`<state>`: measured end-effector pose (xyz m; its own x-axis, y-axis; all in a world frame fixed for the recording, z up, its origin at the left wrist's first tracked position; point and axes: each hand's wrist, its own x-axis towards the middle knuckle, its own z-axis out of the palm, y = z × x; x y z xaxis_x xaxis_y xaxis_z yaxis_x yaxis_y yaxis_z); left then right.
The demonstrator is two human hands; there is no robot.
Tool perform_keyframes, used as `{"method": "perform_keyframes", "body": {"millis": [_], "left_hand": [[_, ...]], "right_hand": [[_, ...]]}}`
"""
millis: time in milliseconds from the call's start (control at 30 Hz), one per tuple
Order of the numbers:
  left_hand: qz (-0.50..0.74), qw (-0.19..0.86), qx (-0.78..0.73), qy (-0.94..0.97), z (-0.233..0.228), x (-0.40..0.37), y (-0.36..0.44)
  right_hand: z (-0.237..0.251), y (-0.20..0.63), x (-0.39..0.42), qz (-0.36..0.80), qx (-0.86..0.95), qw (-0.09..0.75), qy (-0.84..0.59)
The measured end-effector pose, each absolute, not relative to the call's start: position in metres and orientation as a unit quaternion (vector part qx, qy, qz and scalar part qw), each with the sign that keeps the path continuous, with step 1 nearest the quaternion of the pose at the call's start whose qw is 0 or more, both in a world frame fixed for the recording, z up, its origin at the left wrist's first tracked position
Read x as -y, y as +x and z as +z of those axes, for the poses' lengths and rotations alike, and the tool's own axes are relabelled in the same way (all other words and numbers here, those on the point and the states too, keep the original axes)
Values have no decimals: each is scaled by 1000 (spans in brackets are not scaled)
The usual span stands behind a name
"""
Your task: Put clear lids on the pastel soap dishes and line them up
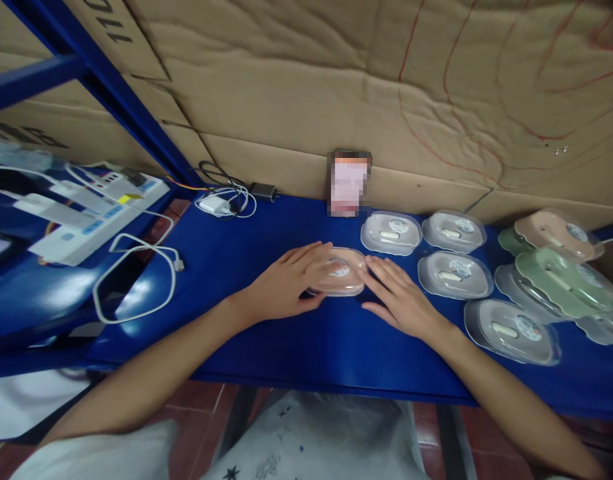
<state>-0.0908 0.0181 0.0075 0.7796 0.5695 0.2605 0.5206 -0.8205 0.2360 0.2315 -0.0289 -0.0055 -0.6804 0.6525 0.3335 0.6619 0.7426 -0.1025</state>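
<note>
A pink oval lidded box (342,280) lies on the blue table (306,333) in front of me. My left hand (291,280) rests over its left side, fingers across the lid and thumb under the near edge. My right hand (399,297) lies flat against the box's right side, fingers spread and pointing at it. Both hands touch the box as it sits on the table.
Several clear lidded boxes (454,273) lie to the right, with green (561,280) and pink ones (556,232) stacked at the far right. A power strip (94,207), white cables (136,273) and a charger (214,203) are on the left. A cardboard wall (386,87) backs the table.
</note>
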Motion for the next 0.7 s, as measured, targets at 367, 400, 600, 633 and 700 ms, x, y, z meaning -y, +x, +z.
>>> {"method": "perform_keyframes", "body": {"millis": [367,400,600,633,700], "left_hand": [[217,132,-449,857,9,-71,-144],[230,137,-453,850,6,-76,-148],[261,93,-486,829,-5,-90,-154],[268,69,-489,827,-4,-88,-152],[283,20,-483,828,2,-80,-145]], "right_hand": [[26,271,-17,-54,823,141,-547],[26,272,-27,-37,829,131,-542],[27,279,-66,22,844,103,-526],[29,280,-66,24,847,108,-521],[32,280,-59,14,845,137,-516]]}}
